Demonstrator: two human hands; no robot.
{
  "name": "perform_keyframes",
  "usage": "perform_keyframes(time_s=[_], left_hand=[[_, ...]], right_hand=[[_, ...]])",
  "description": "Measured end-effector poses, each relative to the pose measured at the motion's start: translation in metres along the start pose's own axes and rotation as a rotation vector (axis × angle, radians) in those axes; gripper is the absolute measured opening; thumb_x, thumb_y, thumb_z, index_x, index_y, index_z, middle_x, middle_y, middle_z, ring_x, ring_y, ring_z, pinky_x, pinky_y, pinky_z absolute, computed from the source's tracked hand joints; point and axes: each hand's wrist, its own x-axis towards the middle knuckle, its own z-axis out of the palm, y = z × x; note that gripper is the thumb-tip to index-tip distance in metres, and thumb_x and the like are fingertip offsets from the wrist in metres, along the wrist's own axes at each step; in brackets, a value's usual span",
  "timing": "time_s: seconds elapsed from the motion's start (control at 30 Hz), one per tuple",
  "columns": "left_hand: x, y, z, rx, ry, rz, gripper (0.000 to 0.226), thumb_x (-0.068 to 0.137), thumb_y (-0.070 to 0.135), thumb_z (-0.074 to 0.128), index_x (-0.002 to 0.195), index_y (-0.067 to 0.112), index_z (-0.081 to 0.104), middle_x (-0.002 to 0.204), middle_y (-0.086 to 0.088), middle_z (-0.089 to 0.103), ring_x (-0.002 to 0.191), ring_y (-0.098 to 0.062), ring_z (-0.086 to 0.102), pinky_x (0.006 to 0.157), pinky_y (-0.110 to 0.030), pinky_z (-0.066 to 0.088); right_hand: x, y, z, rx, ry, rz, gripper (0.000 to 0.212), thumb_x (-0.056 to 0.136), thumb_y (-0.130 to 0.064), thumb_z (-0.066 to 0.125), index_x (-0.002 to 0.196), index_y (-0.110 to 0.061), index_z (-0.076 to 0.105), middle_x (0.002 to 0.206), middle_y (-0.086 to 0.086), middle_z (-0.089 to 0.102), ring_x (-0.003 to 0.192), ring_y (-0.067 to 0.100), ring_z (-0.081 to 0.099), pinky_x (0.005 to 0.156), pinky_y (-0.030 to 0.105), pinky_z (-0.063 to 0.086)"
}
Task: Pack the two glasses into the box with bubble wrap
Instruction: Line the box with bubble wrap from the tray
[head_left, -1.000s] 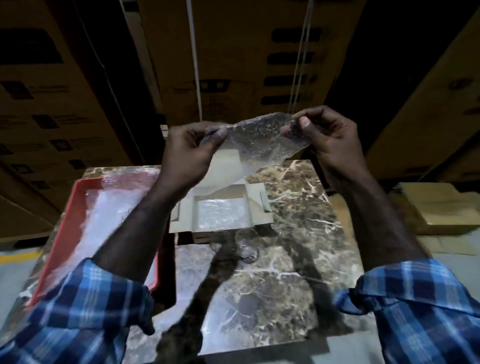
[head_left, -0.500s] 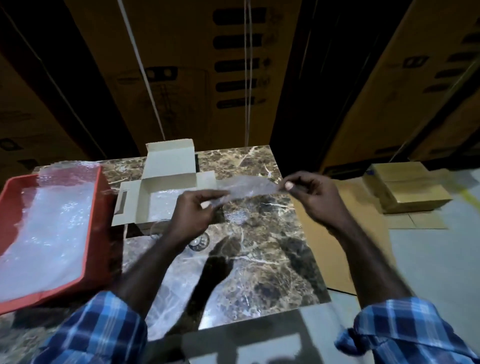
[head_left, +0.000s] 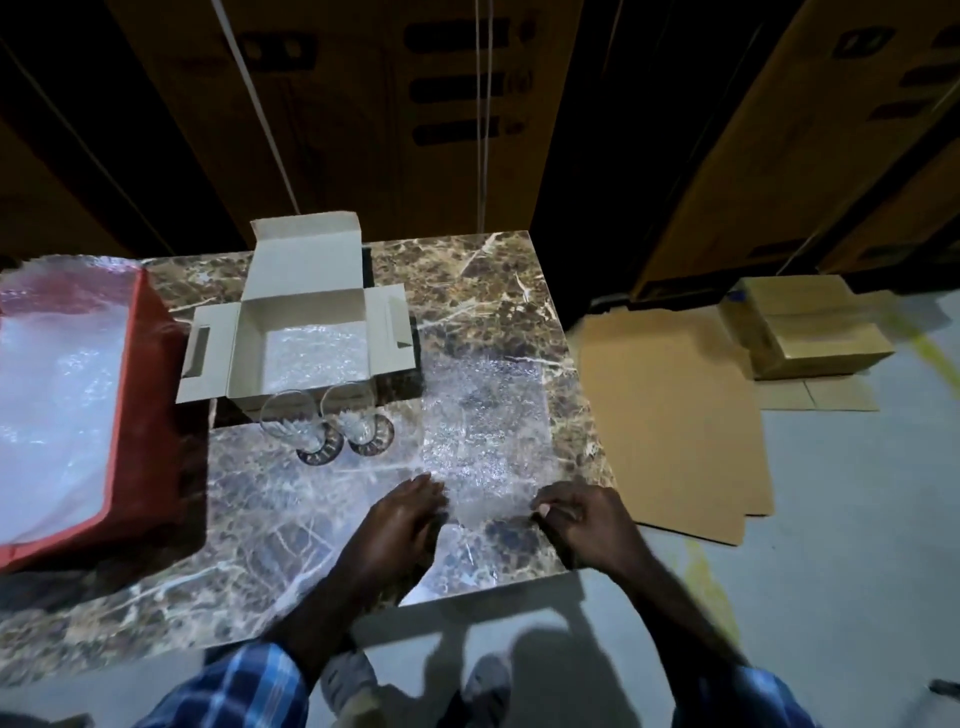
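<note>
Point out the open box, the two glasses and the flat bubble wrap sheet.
open box (head_left: 249, 343): head view, left inner wall.
two glasses (head_left: 358, 423): head view, right glass's bowl.
bubble wrap sheet (head_left: 485, 415): head view, sheet's middle, flat on the table.
</note>
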Motion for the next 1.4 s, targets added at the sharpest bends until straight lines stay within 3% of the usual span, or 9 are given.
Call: perform_keyframes(time_s=[0.23,0.37,0.43,0.63,0.8,0.87,1.0,1.17,1.4], left_hand=[[-0.019,-0.013,0.008,0.037,-0.022,0.132,0.026,0.099,0.027,0.052,0.097,0.011,0.072,0.112,-0.009,0.070,0.115,-0.020,0.053,0.093,-0.025,0.042],[-0.026,-0.011,-0.009,-0.052,-0.104,0.018,0.038,0.103,0.039,0.047,0.082,0.015,0.067,0.083,0.004,0.065,0.087,-0.013,0.058,0.074,-0.035,0.047],[-0.030,-0.007,-0.018,-0.154,-0.102,-0.095,0.035,0.102,0.036,0.053,0.073,0.019,0.063,0.071,0.009,0.060,0.076,-0.006,0.058,0.068,-0.034,0.048],[-0.004,0.020,-0.037,-0.501,0.077,-0.408,0.025,0.098,0.020,0.064,0.073,0.016,0.070,0.065,0.000,0.070,0.060,-0.014,0.065,0.060,-0.023,0.048],[0.034,0.003,-0.026,-0.494,0.185,-0.408,0.023,0.101,0.026,0.057,0.080,0.020,0.061,0.069,0.004,0.066,0.064,-0.007,0.059,0.064,-0.027,0.045],[0.046,0.000,-0.021,-0.424,0.216,-0.378,0.022,0.103,0.028,0.053,0.083,0.018,0.058,0.066,0.001,0.062,0.060,-0.008,0.057,0.061,-0.030,0.045],[0.065,-0.007,-0.009,-0.280,0.197,-0.340,0.024,0.106,0.033,0.045,0.087,0.019,0.049,0.060,0.001,0.054,0.060,-0.019,0.058,0.060,-0.039,0.043],[0.074,-0.016,0.008,-0.117,0.233,-0.403,0.023,0.105,0.031,0.044,0.097,0.011,0.052,0.069,-0.016,0.060,0.071,-0.041,0.062,0.059,-0.039,0.039],[0.077,-0.016,0.014,0.042,0.274,-0.475,0.025,0.105,0.030,0.045,0.102,0.006,0.052,0.069,-0.024,0.062,0.063,-0.044,0.061,0.053,-0.034,0.034]], right_hand=[[-0.022,0.031,0.041,-0.239,-0.012,-0.161,0.015,0.084,-0.019,0.065,0.085,-0.027,0.078,0.108,-0.005,0.075,0.114,0.012,0.061,0.106,0.032,0.040],[-0.028,0.023,0.041,-0.196,0.013,-0.127,0.016,0.089,-0.023,0.059,0.087,-0.024,0.075,0.085,-0.020,0.068,0.082,-0.012,0.056,0.111,0.030,0.028],[-0.028,0.014,0.035,-0.153,0.043,-0.105,0.016,0.089,-0.021,0.060,0.085,-0.021,0.075,0.076,-0.023,0.063,0.076,-0.016,0.052,0.094,0.023,0.033],[0.005,-0.009,0.013,0.376,0.082,0.088,0.017,0.093,-0.017,0.070,0.078,-0.024,0.073,0.070,-0.009,0.069,0.048,-0.001,0.057,0.049,0.012,0.042],[0.029,-0.008,0.013,0.903,-0.042,0.300,0.030,0.083,-0.023,0.078,0.086,0.007,0.072,0.088,0.022,0.072,0.084,0.032,0.069,0.083,0.042,0.057],[0.031,-0.001,0.018,0.877,-0.012,0.368,0.015,0.083,-0.010,0.076,0.077,0.003,0.073,0.081,0.018,0.073,0.083,0.032,0.066,0.083,0.039,0.053],[0.043,0.004,0.019,0.648,0.121,0.440,0.033,0.093,-0.006,0.065,0.061,-0.008,0.058,0.045,-0.001,0.051,0.035,0.007,0.041,0.039,0.020,0.033],[0.061,0.017,0.032,0.247,0.145,0.309,0.043,0.094,-0.025,0.067,0.057,-0.017,0.045,0.048,-0.004,0.041,0.049,0.013,0.036,0.053,0.030,0.029],[0.071,0.011,0.036,-0.018,0.174,0.263,0.045,0.092,-0.032,0.067,0.059,-0.011,0.043,0.053,0.004,0.045,0.053,0.018,0.041,0.056,0.033,0.035]])
